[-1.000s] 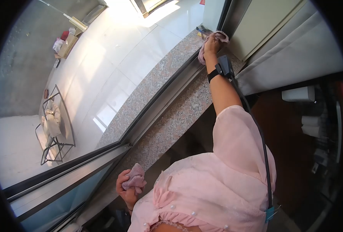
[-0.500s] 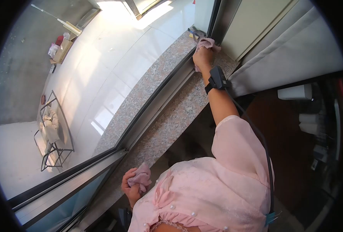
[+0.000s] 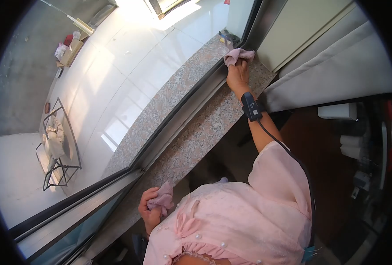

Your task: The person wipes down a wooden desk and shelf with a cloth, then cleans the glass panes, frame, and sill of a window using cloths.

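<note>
Clearly, the right hand (image 3: 237,80) clutches a pink cloth (image 3: 239,56) bunched beyond it, the left hand (image 3: 148,213) another cloth (image 3: 162,199).

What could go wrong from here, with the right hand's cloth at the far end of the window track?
The right hand might push its cloth into the small items close by on the stone sill. The cable from the wrist device could snag if the arm stretches further.
</note>
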Available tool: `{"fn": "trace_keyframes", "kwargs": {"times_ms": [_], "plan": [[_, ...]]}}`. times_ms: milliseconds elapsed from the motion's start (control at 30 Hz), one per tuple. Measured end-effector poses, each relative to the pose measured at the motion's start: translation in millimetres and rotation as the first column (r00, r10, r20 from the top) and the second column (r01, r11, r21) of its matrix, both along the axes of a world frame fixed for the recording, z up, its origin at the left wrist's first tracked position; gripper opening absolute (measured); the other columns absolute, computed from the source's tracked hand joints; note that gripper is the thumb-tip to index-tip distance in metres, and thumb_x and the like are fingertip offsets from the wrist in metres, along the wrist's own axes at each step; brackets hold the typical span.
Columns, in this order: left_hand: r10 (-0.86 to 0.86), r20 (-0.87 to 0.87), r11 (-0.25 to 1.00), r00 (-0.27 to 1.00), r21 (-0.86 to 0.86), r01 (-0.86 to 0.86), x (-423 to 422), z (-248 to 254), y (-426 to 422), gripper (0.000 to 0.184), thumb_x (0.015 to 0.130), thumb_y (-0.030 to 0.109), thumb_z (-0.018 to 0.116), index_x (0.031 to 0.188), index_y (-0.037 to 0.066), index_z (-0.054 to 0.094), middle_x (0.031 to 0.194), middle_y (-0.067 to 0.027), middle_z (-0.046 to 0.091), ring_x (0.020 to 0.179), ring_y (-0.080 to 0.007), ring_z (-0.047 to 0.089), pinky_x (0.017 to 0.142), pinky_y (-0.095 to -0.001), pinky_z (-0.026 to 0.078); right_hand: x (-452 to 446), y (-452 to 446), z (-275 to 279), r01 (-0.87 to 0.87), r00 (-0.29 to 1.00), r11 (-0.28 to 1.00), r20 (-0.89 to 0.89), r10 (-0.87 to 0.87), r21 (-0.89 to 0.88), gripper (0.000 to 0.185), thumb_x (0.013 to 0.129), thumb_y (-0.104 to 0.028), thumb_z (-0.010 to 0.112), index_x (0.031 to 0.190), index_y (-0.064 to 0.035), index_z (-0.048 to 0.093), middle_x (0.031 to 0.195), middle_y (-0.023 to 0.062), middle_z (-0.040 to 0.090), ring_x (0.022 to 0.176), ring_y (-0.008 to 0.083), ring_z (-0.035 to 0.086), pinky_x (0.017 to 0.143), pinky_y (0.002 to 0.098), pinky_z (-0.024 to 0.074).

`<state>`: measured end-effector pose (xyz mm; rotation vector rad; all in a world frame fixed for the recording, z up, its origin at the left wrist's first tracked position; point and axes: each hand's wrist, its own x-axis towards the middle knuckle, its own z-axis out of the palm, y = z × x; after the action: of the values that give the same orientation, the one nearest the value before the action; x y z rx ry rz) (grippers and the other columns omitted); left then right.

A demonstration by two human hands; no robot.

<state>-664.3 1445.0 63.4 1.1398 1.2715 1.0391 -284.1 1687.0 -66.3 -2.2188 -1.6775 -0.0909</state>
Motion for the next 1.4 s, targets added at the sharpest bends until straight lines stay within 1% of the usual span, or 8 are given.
{"fn": "trace_keyframes", "kwargs": {"times_ms": [133, 500, 633, 700, 800, 900, 1300, 1400], "plan": [[0.069, 0.011, 0.997, 0.998, -0.038, -0.069, -1.7, 3.5, -12.6, 0.034, 0.058, -0.007, 0.037, 0.087, 0.001, 0.052, 0.103, -0.0164, 0.049, 0.09, -0.0201, 0.049, 0.079, -0.0304, 0.039, 3.8, 22.7, 6.0, 0.11, 0.991, 0.994, -0.079, -0.112, -0.022, 0.025, 0.063, -0.002, 0.052, 0.088, 0.0015, 0.055, 0.102, 0.0216, 0.046, 0.092, 0.0337, 0.041, 0.084, 0.04, 0.0324], [-0.07, 0.042, 0.996, 0.997, -0.052, 0.072, -1.6, -0.2, -15.6, 0.037, 0.056, -0.006, 0.038, 0.089, 0.001, 0.052, 0.104, -0.0153, 0.049, 0.096, -0.021, 0.047, 0.085, -0.03, 0.034, -270.5, -144.9, 5.4, -0.529, 0.72, 0.848, -0.518, 0.463, 0.023, 0.037, 0.067, -0.012, 0.048, 0.103, -0.002, 0.05, 0.103, 0.0201, 0.041, 0.095, 0.0378, 0.037, 0.079, 0.0454, 0.0316], [-0.065, 0.059, 0.998, 0.996, -0.019, 0.066, -28.0, -5.7, -31.7, 0.037, 0.056, -0.006, 0.039, 0.089, 0.001, 0.053, 0.102, -0.0152, 0.05, 0.096, -0.0213, 0.047, 0.085, -0.0301, 0.034, -212.2, -104.4, -16.2, -0.271, 0.938, 0.899, -0.114, 0.327, 0.343, 0.038, 0.066, -0.01, 0.05, 0.103, -0.0034, 0.049, 0.105, 0.0158, 0.043, 0.093, 0.0342, 0.04, 0.075, 0.0451, 0.0341], [-0.013, 0.079, 0.999, 0.997, -0.046, 0.017, -59.2, -14.2, -58.0, 0.037, 0.056, -0.006, 0.039, 0.089, 0.001, 0.053, 0.102, -0.0153, 0.05, 0.096, -0.0214, 0.047, 0.085, -0.0301, 0.033, -171.7, -78.6, -1.8, -0.151, 0.973, 0.989, -0.179, 0.146, -0.012, 0.034, 0.068, -0.007, 0.05, 0.102, -0.0048, 0.05, 0.106, 0.0186, 0.043, 0.095, 0.0353, 0.039, 0.078, 0.0444, 0.0346], [0.06, 0.099, 0.996, 0.993, -0.078, -0.052, -91.0, -24.3, -82.9, 0.037, 0.056, -0.007, 0.039, 0.089, 0.001, 0.053, 0.102, -0.0154, 0.05, 0.097, -0.0213, 0.047, 0.085, -0.03, 0.034, -248.9, -99.2, -12.8, -0.071, 0.972, 0.988, -0.213, 0.099, 0.135, 0.033, 0.068, -0.006, 0.049, 0.101, -0.0044, 0.051, 0.107, 0.0199, 0.042, 0.096, 0.0353, 0.039, 0.08, 0.0432, 0.0347], [0.015, 0.116, 0.999, 0.993, -0.041, -0.01, -113.6, -38.6, -101.1, 0.036, 0.056, -0.007, 0.04, 0.088, 0.0, 0.053, 0.103, -0.0153, 0.05, 0.097, -0.021, 0.047, 0.084, -0.0302, 0.035, -353.9, -154.8, -17.2, -0.359, 0.918, 0.933, -0.173, 0.358, 0.024, 0.036, 0.068, -0.01, 0.05, 0.103, -0.003, 0.05, 0.113, 0.02, 0.038, 0.103, 0.0345, 0.034, 0.081, 0.0484, 0.0308], [-0.012, 0.144, 0.993, 0.99, -0.115, 0.029, -145.8, -45.2, -137.8, 0.035, 0.057, -0.009, 0.038, 0.087, -0.001, 0.053, 0.102, -0.0144, 0.051, 0.098, -0.02, 0.046, 0.084, -0.0298, 0.035, -305.3, -127.3, 7.2, -0.238, 0.949, 0.941, -0.266, 0.171, -0.242, 0.035, 0.07, -0.007, 0.046, 0.104, -0.0003, 0.048, 0.112, 0.0201, 0.042, 0.099, 0.0353, 0.037, 0.086, 0.0443, 0.0294], [-0.031, 0.203, 0.984, 0.979, -0.165, 0.066, -138.8, -44.9, -132.2, 0.035, 0.056, -0.009, 0.038, 0.087, -0.001, 0.054, 0.103, -0.0141, 0.05, 0.098, -0.0201, 0.046, 0.085, -0.0296, 0.034, -351.1, -163.3, -29.8, -0.445, 0.827, 0.878, -0.296, 0.478, 0.175, 0.024, 0.066, -0.009, 0.051, 0.09, -0.0022, 0.054, 0.104, 0.0147, 0.046, 0.094, 0.0325, 0.039, 0.076, 0.0417, 0.0333]]}}
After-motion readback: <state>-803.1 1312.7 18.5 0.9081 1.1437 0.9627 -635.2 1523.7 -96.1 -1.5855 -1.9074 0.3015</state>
